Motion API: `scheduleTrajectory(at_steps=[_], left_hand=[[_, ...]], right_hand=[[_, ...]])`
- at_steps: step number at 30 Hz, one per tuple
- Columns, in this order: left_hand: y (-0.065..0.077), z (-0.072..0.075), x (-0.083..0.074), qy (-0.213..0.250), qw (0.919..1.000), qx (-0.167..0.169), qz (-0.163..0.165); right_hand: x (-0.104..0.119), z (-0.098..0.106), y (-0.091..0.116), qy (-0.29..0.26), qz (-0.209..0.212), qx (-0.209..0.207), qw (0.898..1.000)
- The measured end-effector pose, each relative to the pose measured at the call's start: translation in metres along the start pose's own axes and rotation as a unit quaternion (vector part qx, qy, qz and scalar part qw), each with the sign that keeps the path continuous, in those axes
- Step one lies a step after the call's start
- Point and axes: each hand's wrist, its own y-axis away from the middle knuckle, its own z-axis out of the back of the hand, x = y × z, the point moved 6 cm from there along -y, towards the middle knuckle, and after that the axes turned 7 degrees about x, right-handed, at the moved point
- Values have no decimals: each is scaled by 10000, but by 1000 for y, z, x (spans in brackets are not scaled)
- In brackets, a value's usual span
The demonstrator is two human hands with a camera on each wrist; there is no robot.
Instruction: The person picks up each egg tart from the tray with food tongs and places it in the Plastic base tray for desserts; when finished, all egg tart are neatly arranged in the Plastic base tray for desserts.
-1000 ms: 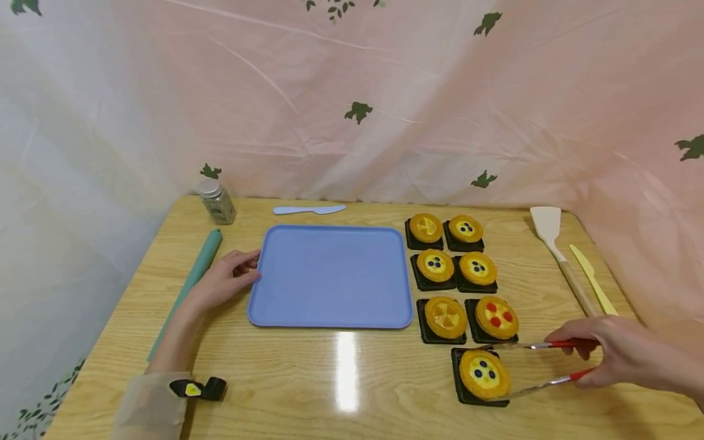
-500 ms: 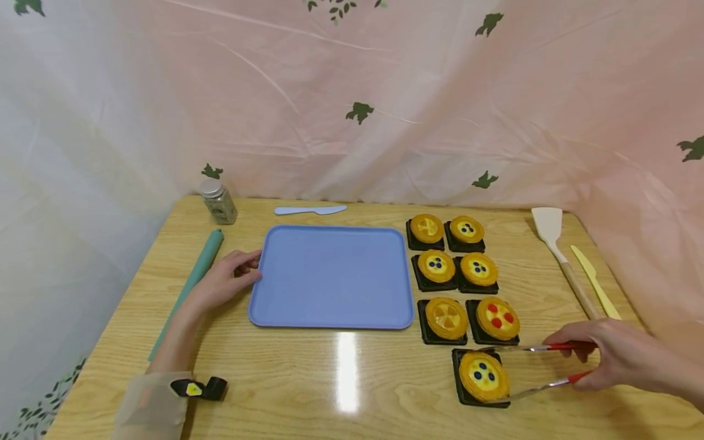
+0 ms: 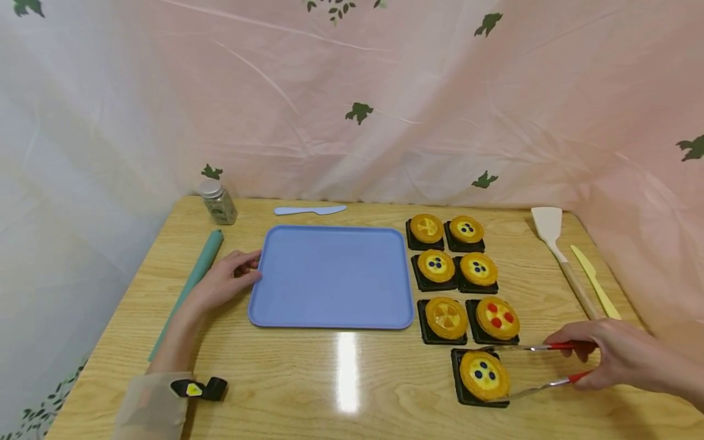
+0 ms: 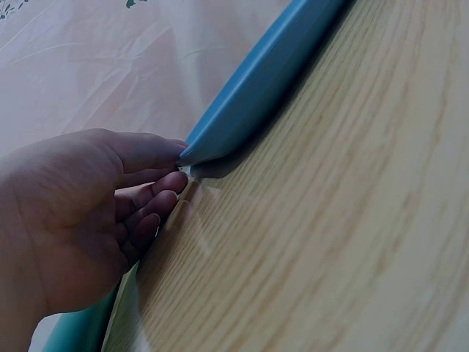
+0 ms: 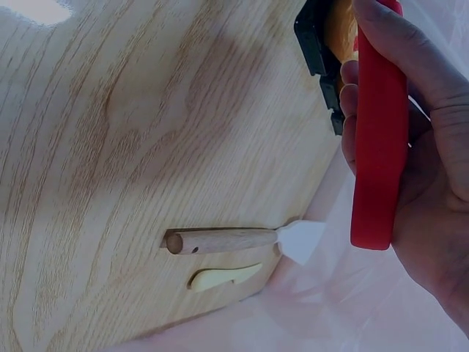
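Observation:
In the head view, my left hand (image 3: 228, 280) holds the left edge of a blue tray (image 3: 332, 278), thumb and fingertips at its rim; the left wrist view shows the thumb on the rim (image 4: 242, 81) and the other fingers curled below. My right hand (image 3: 610, 357) grips red-handled metal tongs (image 3: 566, 345). Their arms are spread on either side of a round tart (image 3: 485, 374) with three blue berries, which sits in a black square holder (image 3: 462, 396). Whether both tong tips touch the tart is unclear. Close up, the right wrist view shows the red handle (image 5: 379, 147).
Several more tarts in black holders stand in paired rows right of the tray, including a red-topped tart (image 3: 497, 318). A spatula (image 3: 561, 253) and yellow knife (image 3: 594, 281) lie far right. A pale knife (image 3: 310, 210), a jar (image 3: 217, 203) and a green roll (image 3: 198, 266) lie behind and left.

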Motion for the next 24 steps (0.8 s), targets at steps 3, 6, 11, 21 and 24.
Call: scheduleTrajectory(at_steps=[3, 6, 11, 21, 24], left_hand=[[0, 0, 0, 12, 10000, -2, 12], [0, 0, 0, 5, 10000, 1, 20], [0, 0, 1, -25, 10000, 8, 5], [0, 0, 0, -13, 10000, -25, -5], [0, 0, 0, -8, 10000, -8, -5]], right_hand=[[0, 0, 0, -32, -20, 26, 10000], [0, 0, 0, -21, -1, 6, 10000], [1, 1, 0, -20, 61, -59, 10000], [1, -1, 0, -6, 37, -91, 10000], [0, -2, 0, -13, 34, -83, 10000]])
